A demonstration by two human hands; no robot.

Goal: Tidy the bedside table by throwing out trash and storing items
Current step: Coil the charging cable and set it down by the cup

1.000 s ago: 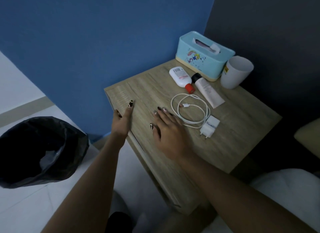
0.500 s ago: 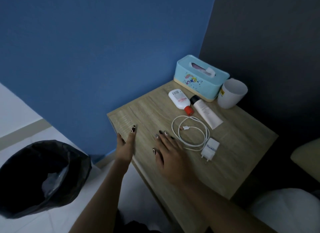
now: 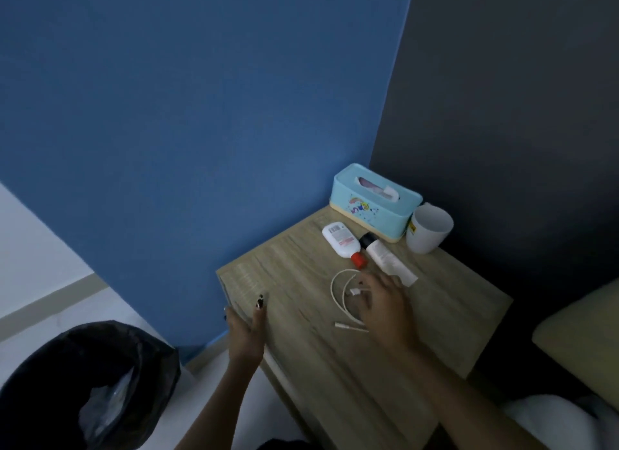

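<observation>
Bedside table (image 3: 452, 319) carries every item left to store; its wood-grain top lies under both hands. The right hand (image 3: 385, 307) lies palm-down on the white charging cable (image 3: 338, 299), fingers slightly parted and curled onto the coil. Whether they already pinch the cord cannot be told, because of motion blur. The cable loops out to the left of those fingertips, and one connector end trails on the near side of the hand. Any charger plug is hidden under the hand.

The left hand (image 3: 246, 329) grips the table's near-left corner: thumb on the top, other fingers wrapped over the edge and mostly hidden.

Step in hand, as judged: gathering the cable.
1. Close the right fingers around the whole coil, not one strand, so that the loops do not drag.
2. Draw in the trailing connector before lifting.
3. Keep the left hand bracing the corner.

Beyond the right fingertips lie a white bottle (image 3: 340, 238) with a red cap and a white tube (image 3: 385, 257) with a black cap, just beside each other. Farther back stand a light-blue tissue box (image 3: 371, 205) and a white cup (image 3: 428, 228). A black-lined bin (image 3: 83, 382) sits on the floor, left of the left hand.

Labels: the bottle bears a barcode panel with red print, illegible. The box shows a rainbow cartoon. A yellow sticker on the cup is unreadable.
</observation>
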